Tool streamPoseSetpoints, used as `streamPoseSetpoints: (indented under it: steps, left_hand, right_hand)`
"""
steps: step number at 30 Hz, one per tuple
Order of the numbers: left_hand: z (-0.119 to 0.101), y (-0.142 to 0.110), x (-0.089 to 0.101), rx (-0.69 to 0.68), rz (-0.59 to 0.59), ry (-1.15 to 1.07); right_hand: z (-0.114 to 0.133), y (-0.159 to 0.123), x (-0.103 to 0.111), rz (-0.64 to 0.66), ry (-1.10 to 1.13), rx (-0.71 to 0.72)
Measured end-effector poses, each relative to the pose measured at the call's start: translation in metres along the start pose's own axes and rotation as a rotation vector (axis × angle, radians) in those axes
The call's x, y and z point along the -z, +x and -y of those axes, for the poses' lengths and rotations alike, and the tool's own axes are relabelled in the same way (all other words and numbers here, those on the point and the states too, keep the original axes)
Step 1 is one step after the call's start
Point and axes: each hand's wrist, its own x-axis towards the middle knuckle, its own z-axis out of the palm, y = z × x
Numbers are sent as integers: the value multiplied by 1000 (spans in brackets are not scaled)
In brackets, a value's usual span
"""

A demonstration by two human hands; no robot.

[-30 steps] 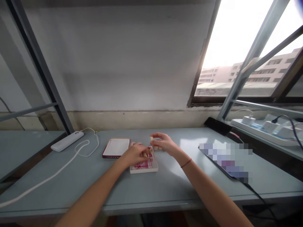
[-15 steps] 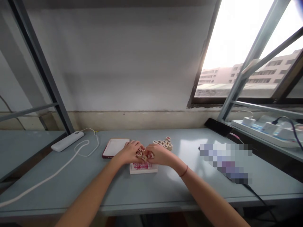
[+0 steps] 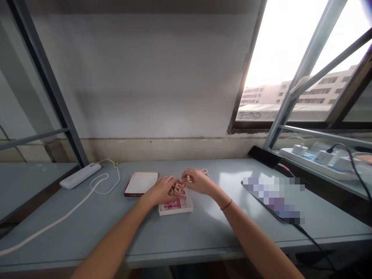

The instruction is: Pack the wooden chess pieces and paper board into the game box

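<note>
The left hand point(image 3: 164, 190) is curled around a small cluster of round pieces point(image 3: 177, 190), their pale faces marked with dark red characters. It holds them above the far left part of a shallow white box point(image 3: 176, 212), inside which lies a red-printed sheet point(image 3: 178, 204). The right hand point(image 3: 195, 179) is just beside it, over the box's far right corner, its thumb and fingers drawn narrow around 1 pale disc point(image 3: 189, 178). The grip is small in view, so the right hand may have more than that tucked behind the fingers. More loose pieces point(image 3: 205, 172) lie on the blue-grey desk point(image 3: 162, 236) just beyond the right hand, partly covered by it.

To the left of the box, near the left hand, is a lid point(image 3: 143, 183) with a white inside and dark red edges, lying inside up. A thin red cord point(image 3: 226, 205) circles the right wrist. Farther left lie a white oblong device point(image 3: 80, 176) and a white cable point(image 3: 58, 221). At the right are a dark flat device point(image 3: 264, 156), a pixelated object (its surface cannot be read) point(image 3: 273, 199) and a white power strip point(image 3: 316, 164).
</note>
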Motion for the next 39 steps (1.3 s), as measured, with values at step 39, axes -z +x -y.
streamPoseSetpoints:
  steps: [39]
  left_hand:
    - [-3, 2, 8, -18, -313, -181]
  right_hand:
    - [29, 6, -1, -61, 983, -271]
